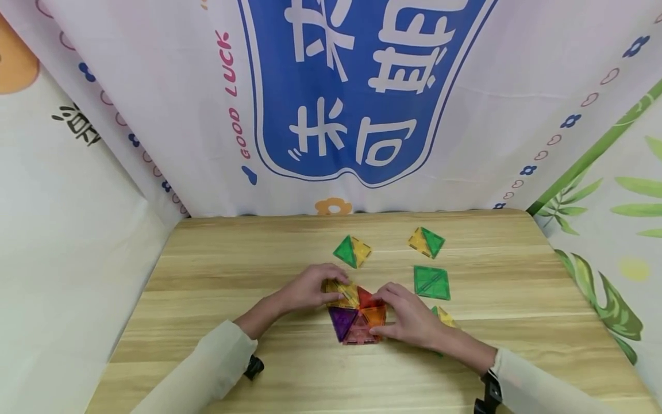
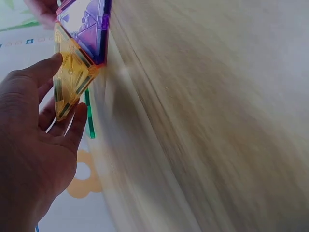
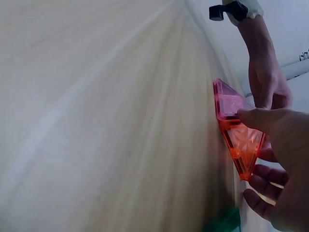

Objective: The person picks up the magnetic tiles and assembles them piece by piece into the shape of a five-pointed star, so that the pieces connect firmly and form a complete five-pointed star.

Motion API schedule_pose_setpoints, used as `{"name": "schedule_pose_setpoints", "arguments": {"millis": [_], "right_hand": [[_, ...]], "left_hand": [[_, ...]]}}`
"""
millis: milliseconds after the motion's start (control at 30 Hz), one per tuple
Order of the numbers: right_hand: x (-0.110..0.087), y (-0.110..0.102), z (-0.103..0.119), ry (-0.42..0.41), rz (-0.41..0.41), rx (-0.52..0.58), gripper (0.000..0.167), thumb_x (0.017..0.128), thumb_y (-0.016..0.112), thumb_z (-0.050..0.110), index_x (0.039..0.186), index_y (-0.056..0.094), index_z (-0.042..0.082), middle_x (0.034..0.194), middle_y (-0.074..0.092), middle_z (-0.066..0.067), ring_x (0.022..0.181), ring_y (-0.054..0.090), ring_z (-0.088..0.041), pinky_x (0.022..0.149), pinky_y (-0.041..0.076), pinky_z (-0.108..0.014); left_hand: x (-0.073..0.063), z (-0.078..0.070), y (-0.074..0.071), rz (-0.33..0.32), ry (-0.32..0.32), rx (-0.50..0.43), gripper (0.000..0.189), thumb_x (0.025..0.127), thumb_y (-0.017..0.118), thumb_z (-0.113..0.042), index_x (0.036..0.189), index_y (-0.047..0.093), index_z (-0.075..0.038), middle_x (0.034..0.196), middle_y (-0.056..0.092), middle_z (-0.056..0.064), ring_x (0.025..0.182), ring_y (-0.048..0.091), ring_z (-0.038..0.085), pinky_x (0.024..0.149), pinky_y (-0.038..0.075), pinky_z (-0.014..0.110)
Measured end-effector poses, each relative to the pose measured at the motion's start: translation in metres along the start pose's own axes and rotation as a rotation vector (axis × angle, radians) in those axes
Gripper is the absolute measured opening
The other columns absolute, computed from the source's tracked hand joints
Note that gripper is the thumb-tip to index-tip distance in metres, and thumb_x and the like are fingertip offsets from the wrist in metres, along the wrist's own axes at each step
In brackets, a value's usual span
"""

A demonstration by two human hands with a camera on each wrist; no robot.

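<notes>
Translucent triangular magnetic tiles meet in a flat cluster at mid-table: yellow (image 1: pixel 349 295), purple (image 1: pixel 341 321), pink (image 1: pixel 359 333), orange (image 1: pixel 375 315) and red (image 1: pixel 364 298). My left hand (image 1: pixel 308 287) grips the yellow part from the left, its thumb on the near side and fingers round the far edge. From the right, my right hand (image 1: pixel 411 316) holds the cluster. Its thumb touches the pink tile (image 3: pixel 231 104) beside the orange tile (image 3: pixel 245 145), and its fingers reach the red one. Its fingers partly cover the orange and red tiles.
Behind the cluster lie two green-and-yellow tile pairs, one at the left (image 1: pixel 353 251) and one at the right (image 1: pixel 426 242). A green square of tiles (image 1: pixel 431 282) is right of the cluster. Another green-and-yellow piece (image 1: pixel 446 317) is partly hidden by my right hand. A printed curtain (image 1: pixel 196 144) hangs behind the table.
</notes>
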State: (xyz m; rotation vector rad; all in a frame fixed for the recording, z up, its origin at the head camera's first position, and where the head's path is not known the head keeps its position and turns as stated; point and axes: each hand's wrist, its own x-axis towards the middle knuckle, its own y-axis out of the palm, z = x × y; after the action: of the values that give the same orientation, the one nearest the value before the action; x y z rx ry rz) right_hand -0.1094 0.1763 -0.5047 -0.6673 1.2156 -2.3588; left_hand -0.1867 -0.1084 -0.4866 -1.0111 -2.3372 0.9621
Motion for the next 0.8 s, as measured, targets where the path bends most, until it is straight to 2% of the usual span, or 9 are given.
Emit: {"name": "schedule_pose_setpoints", "arguments": {"millis": [200, 400, 500, 700, 800], "right_hand": [[0.009, -0.002, -0.007, -0.076, 0.055, 0.042, 0.053, 0.085, 0.091, 0.036, 0.126, 0.070, 0.011, 0.127, 0.067, 0.000, 0.120, 0.063, -0.019, 0.103, 0.056, -0.042], [0.023, -0.011, -0.019, -0.095, 0.234, 0.117, 0.053, 0.094, 0.083, 0.036, 0.139, 0.066, 0.015, 0.141, 0.063, -0.001, 0.133, 0.058, -0.023, 0.112, 0.050, -0.049], [0.030, -0.013, -0.026, -0.093, 0.292, 0.155, 0.053, 0.096, 0.080, 0.034, 0.143, 0.064, 0.016, 0.147, 0.061, -0.002, 0.137, 0.056, -0.026, 0.114, 0.047, -0.053], [0.036, -0.018, -0.031, -0.088, 0.339, 0.206, 0.054, 0.094, 0.081, 0.028, 0.144, 0.064, 0.017, 0.150, 0.059, -0.002, 0.141, 0.053, -0.027, 0.118, 0.043, -0.056], [0.040, -0.019, -0.032, -0.110, 0.325, 0.223, 0.052, 0.094, 0.081, 0.025, 0.142, 0.065, 0.014, 0.147, 0.061, -0.003, 0.138, 0.056, -0.027, 0.116, 0.045, -0.055]], "left_hand": [[-0.015, 0.002, -0.004, -0.016, 0.018, 0.036, 0.021, 0.097, 0.080, -0.015, 0.117, 0.076, -0.009, 0.121, 0.074, 0.004, 0.114, 0.069, 0.021, 0.101, 0.058, 0.039], [-0.038, 0.000, -0.010, -0.017, -0.010, 0.032, 0.018, 0.097, 0.078, -0.012, 0.115, 0.076, -0.010, 0.117, 0.074, 0.002, 0.111, 0.069, 0.019, 0.098, 0.059, 0.038], [-0.047, -0.002, -0.010, -0.020, -0.019, 0.016, 0.017, 0.097, 0.079, -0.012, 0.114, 0.076, -0.011, 0.115, 0.073, 0.000, 0.108, 0.069, 0.016, 0.093, 0.059, 0.035], [-0.052, -0.002, -0.008, -0.031, -0.008, -0.020, 0.018, 0.096, 0.080, -0.013, 0.114, 0.077, -0.011, 0.113, 0.073, -0.001, 0.105, 0.069, 0.014, 0.090, 0.060, 0.032], [-0.051, 0.000, -0.009, -0.027, -0.026, -0.039, 0.020, 0.097, 0.079, -0.015, 0.116, 0.076, -0.010, 0.114, 0.074, 0.000, 0.105, 0.069, 0.016, 0.090, 0.060, 0.033]]}}
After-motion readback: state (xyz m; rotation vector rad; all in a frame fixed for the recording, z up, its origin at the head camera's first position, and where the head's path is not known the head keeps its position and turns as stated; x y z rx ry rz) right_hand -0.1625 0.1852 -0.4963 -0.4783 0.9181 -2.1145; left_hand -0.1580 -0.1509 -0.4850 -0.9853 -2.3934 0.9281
